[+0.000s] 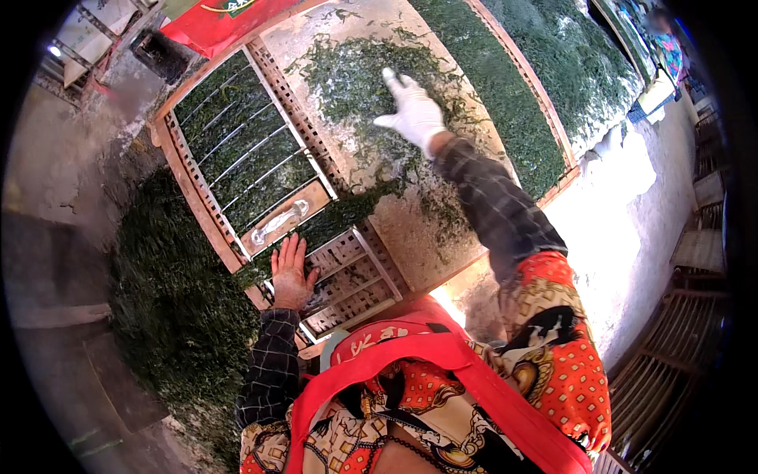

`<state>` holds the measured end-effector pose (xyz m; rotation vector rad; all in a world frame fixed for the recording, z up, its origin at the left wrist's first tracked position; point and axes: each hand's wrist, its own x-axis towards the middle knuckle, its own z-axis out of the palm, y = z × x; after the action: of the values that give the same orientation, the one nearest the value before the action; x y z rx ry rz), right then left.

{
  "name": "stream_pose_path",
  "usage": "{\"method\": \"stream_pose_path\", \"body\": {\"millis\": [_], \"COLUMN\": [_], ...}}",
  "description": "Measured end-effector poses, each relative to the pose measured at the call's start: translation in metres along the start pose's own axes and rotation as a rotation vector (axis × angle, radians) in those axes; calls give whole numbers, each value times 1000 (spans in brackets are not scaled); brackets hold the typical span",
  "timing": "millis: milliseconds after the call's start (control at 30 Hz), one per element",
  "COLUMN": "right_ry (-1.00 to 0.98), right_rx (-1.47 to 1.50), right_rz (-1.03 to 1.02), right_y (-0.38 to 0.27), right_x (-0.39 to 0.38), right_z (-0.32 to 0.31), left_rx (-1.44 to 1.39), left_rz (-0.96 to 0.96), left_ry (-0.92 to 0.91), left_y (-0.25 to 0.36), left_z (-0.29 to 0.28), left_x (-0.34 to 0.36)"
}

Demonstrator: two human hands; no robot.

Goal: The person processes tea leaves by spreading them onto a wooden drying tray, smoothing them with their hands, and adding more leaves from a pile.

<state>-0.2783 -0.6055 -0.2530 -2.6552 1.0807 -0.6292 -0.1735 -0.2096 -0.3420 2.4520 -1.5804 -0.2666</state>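
Note:
My right hand (412, 110), in a white glove, has its fingers spread over loose green leafy shreds (339, 71) scattered on a pale board (404, 229). My bare left hand (294, 275) lies open at the corner of a slotted wooden tray (351, 288) with metal rails, its fingertips on green shreds. Above it is a metal-barred rack (310, 155) over a green layer, with a wooden end piece bearing a metal handle (279, 222). The rack sits in a wooden frame (205, 201) with slotted sides. Neither hand visibly grips anything.
A large green heap (158, 292) lies at the left. More green layers (521, 126) in wooden frames stretch to the upper right, where another person (669, 59) is partly visible. A red item (201, 24) and dark container (158, 55) are at the top left; slatted racks (647, 379) stand far right.

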Motion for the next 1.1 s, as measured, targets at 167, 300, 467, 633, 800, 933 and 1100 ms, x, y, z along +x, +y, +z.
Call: {"method": "stream_pose_path", "body": {"millis": [167,300,467,633,800,933,1100], "right_ry": [91,172,74,-59,-142,-24,97], "right_rx": [154,624,893,462,597,511,1021], "right_rz": [57,146,169,187,290,291,337], "right_y": [18,45,85,100,84,110,103], "right_x": [34,34,2,-13,-35,-42,-43], "right_z": [20,-4,-12,-9,-25,2,-17], "left_rx": [13,8,11,12,26,20,37], "left_rz": [4,-2,0,12,2,26,21], "left_ry": [33,40,36,40,45,32,53], "left_y": [0,-1,-1,1,-6,-3,-3], "left_z": [2,4,5,2,6,7,6], "left_x": [-1,0,-2,-1,-3,1,-2]}}
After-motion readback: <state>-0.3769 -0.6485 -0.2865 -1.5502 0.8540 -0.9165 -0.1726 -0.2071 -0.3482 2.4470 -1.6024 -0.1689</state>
